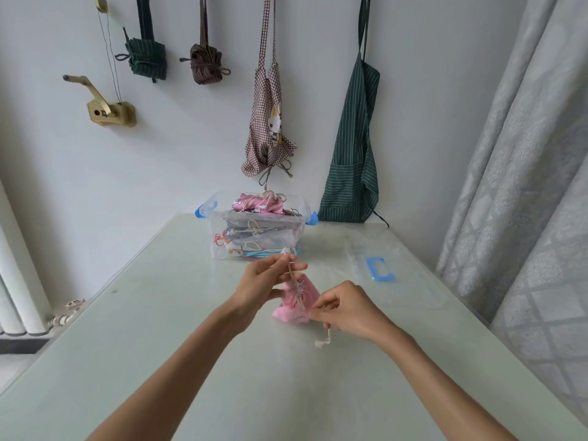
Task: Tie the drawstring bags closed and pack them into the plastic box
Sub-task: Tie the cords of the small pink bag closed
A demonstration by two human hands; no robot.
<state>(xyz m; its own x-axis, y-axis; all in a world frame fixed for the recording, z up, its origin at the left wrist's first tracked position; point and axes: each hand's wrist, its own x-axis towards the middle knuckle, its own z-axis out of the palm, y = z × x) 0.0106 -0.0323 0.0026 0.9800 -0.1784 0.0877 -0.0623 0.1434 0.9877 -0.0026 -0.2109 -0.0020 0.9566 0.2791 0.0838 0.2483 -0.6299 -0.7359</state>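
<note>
A small pink drawstring bag (291, 308) stands on the pale table (178, 313), its mouth gathered. My left hand (264, 283) pinches one cream cord end above the bag, pulled up and away. My right hand (345, 310) pinches the other cord beside the bag's right side, and that cord's knotted end (321, 342) trails onto the table. Behind them stands the clear plastic box (254, 230) with blue latches, filled with several tied bags; a pink patterned bag (257, 203) lies on top.
The box's clear lid (391, 275) with a blue handle lies flat to the right. Aprons and small bags hang on the wall behind. A grey curtain (525, 186) hangs at the right and a radiator (19, 297) stands at the left.
</note>
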